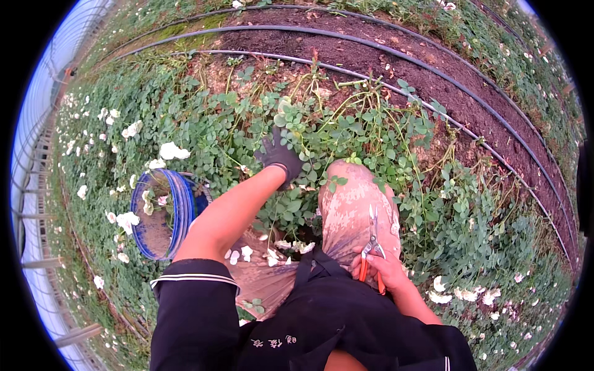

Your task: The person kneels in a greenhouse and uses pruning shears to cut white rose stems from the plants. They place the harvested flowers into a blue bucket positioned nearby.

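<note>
My left hand (281, 157), in a dark glove, reaches into the leaves of the rose bushes (297, 118). Its fingers are spread against the foliage, and no stem shows clearly in its grasp. My right hand (387, 271) is bare and rests near my lap. It grips orange-handled garden snips (372, 246), whose slim metal blades point away from me, slightly parted, over my trouser knee (350, 190). To the left of my left forearm is a blue bucket (178, 213), tilted and muddy inside, with a few pale roses at its mouth.
Dark irrigation hoses (320, 32) curve along the bare soil (278, 44) beyond the bushes. White roses (174, 151) bloom at left, more (464, 294) at lower right. Loose petals (246, 253) lie on my trousers. A greenhouse wall with ribs (37, 134) runs along the left edge.
</note>
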Demonstrator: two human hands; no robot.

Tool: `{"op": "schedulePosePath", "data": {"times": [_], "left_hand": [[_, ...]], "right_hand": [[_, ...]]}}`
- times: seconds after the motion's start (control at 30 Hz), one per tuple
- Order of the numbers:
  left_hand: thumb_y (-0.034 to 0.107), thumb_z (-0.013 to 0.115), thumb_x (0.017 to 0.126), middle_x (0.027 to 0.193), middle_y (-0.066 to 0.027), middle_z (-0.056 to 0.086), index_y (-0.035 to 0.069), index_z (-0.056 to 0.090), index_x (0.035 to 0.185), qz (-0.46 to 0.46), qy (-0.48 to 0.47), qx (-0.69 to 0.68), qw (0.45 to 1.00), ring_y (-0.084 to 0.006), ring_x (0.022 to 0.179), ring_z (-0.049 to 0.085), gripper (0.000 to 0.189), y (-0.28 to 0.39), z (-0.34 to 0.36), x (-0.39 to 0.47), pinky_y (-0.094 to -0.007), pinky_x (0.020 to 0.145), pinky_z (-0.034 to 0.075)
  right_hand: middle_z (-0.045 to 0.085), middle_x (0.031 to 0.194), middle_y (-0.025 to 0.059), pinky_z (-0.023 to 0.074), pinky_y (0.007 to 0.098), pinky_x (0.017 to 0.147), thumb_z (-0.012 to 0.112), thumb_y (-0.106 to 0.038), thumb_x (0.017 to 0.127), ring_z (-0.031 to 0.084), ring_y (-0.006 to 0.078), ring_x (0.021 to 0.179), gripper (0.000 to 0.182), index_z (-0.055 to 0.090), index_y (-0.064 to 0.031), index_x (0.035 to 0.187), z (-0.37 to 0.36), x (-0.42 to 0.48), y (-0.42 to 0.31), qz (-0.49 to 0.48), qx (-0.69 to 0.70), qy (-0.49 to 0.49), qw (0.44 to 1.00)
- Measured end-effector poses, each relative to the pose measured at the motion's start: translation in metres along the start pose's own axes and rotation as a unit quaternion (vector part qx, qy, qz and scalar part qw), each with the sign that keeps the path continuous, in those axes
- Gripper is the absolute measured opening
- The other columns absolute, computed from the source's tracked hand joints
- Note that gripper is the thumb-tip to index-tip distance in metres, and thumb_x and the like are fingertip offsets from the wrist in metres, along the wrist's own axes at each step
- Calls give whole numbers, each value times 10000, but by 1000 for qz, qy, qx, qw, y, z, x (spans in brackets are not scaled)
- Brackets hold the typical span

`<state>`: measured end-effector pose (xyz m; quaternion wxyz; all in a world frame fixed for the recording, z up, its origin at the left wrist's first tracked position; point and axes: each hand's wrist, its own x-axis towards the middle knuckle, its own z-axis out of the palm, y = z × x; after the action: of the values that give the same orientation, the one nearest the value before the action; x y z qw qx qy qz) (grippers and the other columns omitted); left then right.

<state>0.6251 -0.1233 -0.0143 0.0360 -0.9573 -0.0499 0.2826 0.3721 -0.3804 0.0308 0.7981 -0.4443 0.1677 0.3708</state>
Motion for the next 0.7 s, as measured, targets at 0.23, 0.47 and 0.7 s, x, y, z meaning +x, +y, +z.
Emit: {"op": "schedulePosePath", "data": {"times": [0.23,0.47,0.7], "left_hand": [[387,666,708,1551,-173,56,117,198,1480,2,281,-215,935,-340,1439,26,943,13,170,81,-488,1128,132],[522,602,777,1522,-281,-22,130,330,1428,105,37,-22,994,-441,1415,-6,807,-17,86,21,-503,1099,212],[522,449,897,834,-138,684,194,653,1092,158,166,-62,971,-323,782,660,433,-61,-102,-29,-414,721,515]], "right_hand": [[621,993,143,505,335,787,489,-180,937,634,222,862,425,439,82,1268,-8,1,-4,14,16,1,1000],[620,997,156,505,346,800,486,-169,927,631,231,873,429,428,88,1265,-8,5,-3,27,31,-7,999],[621,997,179,513,360,792,520,-208,887,632,264,881,503,409,94,1273,-7,12,2,7,21,10,1000]]}}
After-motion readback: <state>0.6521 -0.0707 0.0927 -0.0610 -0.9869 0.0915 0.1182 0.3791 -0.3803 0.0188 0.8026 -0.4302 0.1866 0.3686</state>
